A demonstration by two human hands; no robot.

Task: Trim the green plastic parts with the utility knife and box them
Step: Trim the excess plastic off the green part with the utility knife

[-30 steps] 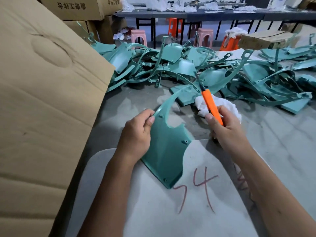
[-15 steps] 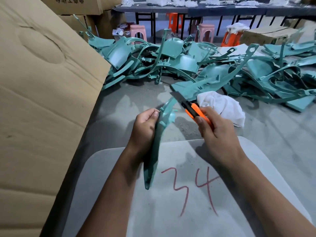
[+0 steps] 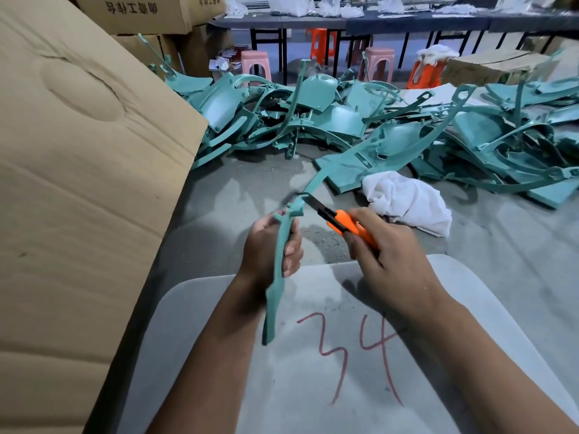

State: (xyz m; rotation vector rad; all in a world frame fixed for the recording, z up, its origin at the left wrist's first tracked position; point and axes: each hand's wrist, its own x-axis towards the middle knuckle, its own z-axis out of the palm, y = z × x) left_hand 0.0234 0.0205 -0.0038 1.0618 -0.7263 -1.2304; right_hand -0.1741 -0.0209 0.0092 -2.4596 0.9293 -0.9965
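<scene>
Trimming under way: left hand (image 3: 269, 245) grips one green plastic part (image 3: 277, 277) edge-on above the worktop's near edge; right hand (image 3: 385, 255) clasps the orange utility knife (image 3: 341, 222), blade at the part's upper end; untrimmed pile (image 3: 344, 126) awaits, cardboard box (image 3: 78, 183) at left

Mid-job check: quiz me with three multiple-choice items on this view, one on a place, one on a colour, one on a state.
1. Where does the white rag lie?
A. on the table, beyond the right hand
B. inside the cardboard box
C. on a pink stool

2. What colour is the knife handle?
A. blue
B. orange
C. black

3. How is the green part held?
A. lying flat, untouched
B. gripped in the left hand, edge-on
C. pinned under the rag

Answers: 1 A, it sits past the right hand; 2 B, orange shows above the fingers; 3 B, fingers wrap it.
</scene>
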